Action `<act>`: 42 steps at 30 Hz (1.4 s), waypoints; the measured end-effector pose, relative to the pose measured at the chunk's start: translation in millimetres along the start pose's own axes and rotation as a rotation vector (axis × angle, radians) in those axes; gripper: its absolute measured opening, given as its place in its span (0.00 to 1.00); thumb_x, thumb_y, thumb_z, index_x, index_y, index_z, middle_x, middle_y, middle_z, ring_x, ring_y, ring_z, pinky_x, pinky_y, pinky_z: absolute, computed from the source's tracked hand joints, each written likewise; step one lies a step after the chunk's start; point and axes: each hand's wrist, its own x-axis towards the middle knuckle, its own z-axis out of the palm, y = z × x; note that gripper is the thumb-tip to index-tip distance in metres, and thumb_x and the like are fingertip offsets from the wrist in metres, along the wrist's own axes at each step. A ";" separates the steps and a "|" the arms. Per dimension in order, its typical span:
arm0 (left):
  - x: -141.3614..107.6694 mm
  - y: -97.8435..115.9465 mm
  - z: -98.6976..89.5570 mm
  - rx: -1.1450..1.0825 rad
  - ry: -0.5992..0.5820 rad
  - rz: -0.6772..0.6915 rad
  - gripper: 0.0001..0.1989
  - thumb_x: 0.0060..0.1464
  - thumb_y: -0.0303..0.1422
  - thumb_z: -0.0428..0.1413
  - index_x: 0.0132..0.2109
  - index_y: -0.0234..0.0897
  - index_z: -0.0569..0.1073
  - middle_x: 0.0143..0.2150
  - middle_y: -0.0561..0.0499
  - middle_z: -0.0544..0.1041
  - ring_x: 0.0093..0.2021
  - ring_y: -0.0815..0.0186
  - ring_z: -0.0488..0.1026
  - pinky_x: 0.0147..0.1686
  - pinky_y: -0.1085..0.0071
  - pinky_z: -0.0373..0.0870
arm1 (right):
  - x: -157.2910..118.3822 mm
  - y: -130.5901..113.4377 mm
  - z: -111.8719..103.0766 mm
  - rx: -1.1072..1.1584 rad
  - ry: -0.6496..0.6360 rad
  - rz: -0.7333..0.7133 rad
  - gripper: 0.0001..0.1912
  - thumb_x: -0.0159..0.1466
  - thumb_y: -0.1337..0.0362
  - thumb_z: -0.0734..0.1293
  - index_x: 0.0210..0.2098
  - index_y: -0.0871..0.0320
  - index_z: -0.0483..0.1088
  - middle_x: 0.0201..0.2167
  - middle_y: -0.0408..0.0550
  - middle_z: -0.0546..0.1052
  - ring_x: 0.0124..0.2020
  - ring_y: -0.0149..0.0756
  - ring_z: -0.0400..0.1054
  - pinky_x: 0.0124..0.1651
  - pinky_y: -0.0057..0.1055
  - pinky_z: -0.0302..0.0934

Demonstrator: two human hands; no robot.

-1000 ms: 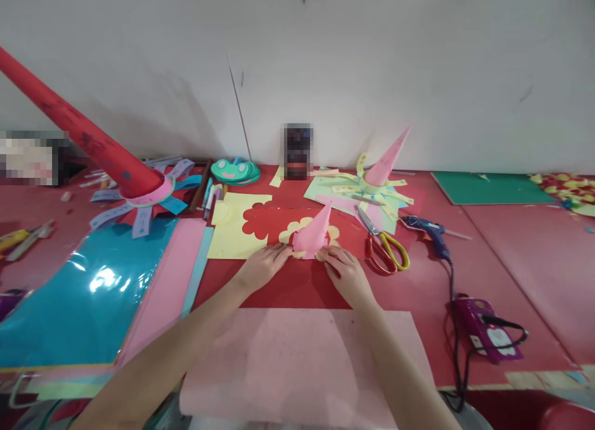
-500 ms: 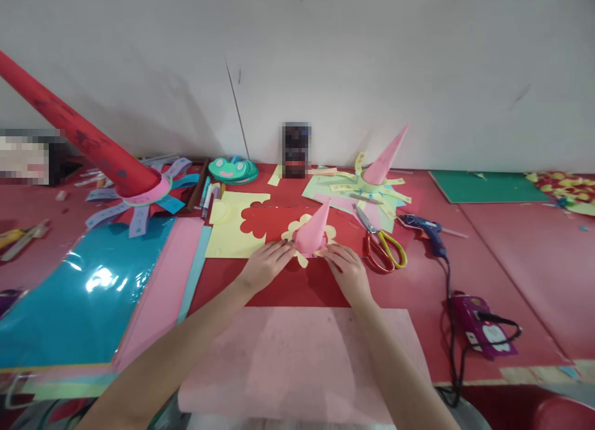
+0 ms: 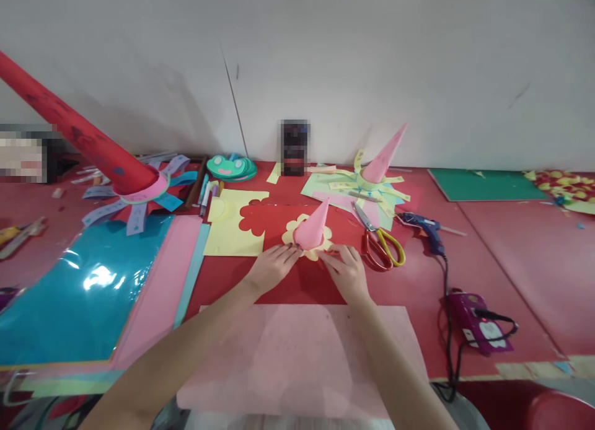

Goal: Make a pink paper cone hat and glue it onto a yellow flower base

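Note:
A pink paper cone stands tilted to the right in the middle of a pale yellow paper flower, over red paper. My left hand pinches the flower's lower left edge, its fingertips close to the cone's base. On the lower right, my right hand has thumb and fingers closed on a petal. The fingertips partly hide the petals they hold. Just right of this hand lie scissors with one red and one yellow handle, blades partly apart.
A blue glue gun lies at right, its black cable running to a purple box. Behind stands another pink cone with yellow strips. A long red cone, glossy blue sheet and markers are at left. Pink paper lies in front.
The flower has turned or settled a little under the cone, with its petals now lying more evenly around it. My left fingertips have shifted slightly right along its edge.

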 end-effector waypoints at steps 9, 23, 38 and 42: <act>7.9 6.0 2.3 0.055 -0.014 -0.003 0.15 0.60 0.19 0.45 0.49 0.32 0.71 0.44 0.48 0.79 0.42 0.65 0.75 0.38 0.69 0.72 | -0.6 0.2 5.9 0.016 -0.055 -0.032 0.12 0.66 0.70 0.62 0.41 0.52 0.77 0.31 0.47 0.73 0.34 0.34 0.63 0.37 0.31 0.58; 9.9 8.1 8.5 -0.077 -0.080 -0.096 0.16 0.63 0.23 0.41 0.48 0.34 0.72 0.40 0.48 0.78 0.38 0.65 0.75 0.35 0.68 0.71 | -0.8 0.9 10.5 0.048 -0.082 0.001 0.12 0.66 0.67 0.62 0.40 0.51 0.77 0.31 0.47 0.74 0.33 0.34 0.63 0.36 0.32 0.58; 48.7 -36.2 19.7 -0.428 -0.190 -0.579 0.20 0.63 0.32 0.44 0.60 0.37 0.64 0.64 0.44 0.64 0.64 0.60 0.61 0.61 0.57 0.59 | -1.0 1.2 13.4 0.146 -0.101 0.090 0.10 0.66 0.64 0.63 0.37 0.53 0.78 0.30 0.46 0.75 0.32 0.34 0.63 0.37 0.32 0.59; 59.0 -38.8 27.6 -0.464 -0.366 -0.549 0.21 0.62 0.34 0.44 0.62 0.45 0.62 0.68 0.49 0.58 0.68 0.60 0.52 0.65 0.50 0.48 | -2.4 2.6 13.3 0.142 -0.107 0.122 0.10 0.65 0.64 0.64 0.38 0.52 0.78 0.31 0.47 0.75 0.33 0.35 0.63 0.37 0.33 0.61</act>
